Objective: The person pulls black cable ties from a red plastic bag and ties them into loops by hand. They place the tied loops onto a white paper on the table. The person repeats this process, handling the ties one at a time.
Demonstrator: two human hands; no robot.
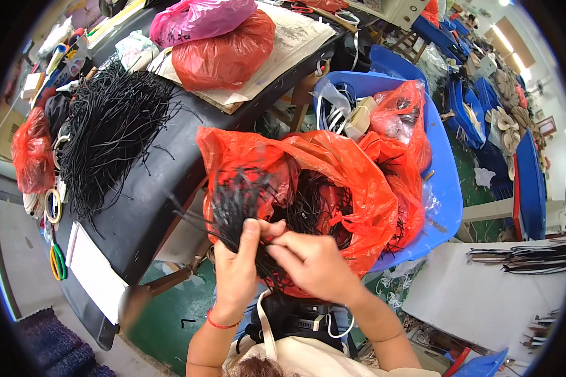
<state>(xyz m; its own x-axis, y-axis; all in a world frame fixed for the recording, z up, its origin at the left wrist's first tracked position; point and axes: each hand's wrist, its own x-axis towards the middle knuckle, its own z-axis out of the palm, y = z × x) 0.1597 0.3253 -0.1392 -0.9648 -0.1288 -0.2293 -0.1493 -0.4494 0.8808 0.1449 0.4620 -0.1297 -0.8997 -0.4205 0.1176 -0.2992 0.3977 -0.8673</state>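
Strands of black cord (233,210) are held in a bundle left of the blue tub (448,207), pinched between the thumb and fingers of the left hand (238,267). The right hand (321,257) is placed nearer the tub, its thumb and fingers drawn together at the bundle's base; whether a strand is pinched there cannot be told through the blur. The work is judged to be partway: a bundle has been gathered, while loose cords are left in the open red bag (343,157) overlapping the tub's left rim. A tangled heap (110,119) is spread farther left of the tub. Access may be hampered by the bag's crumpled folds. Dark strips (522,257) are laid right of the tub.
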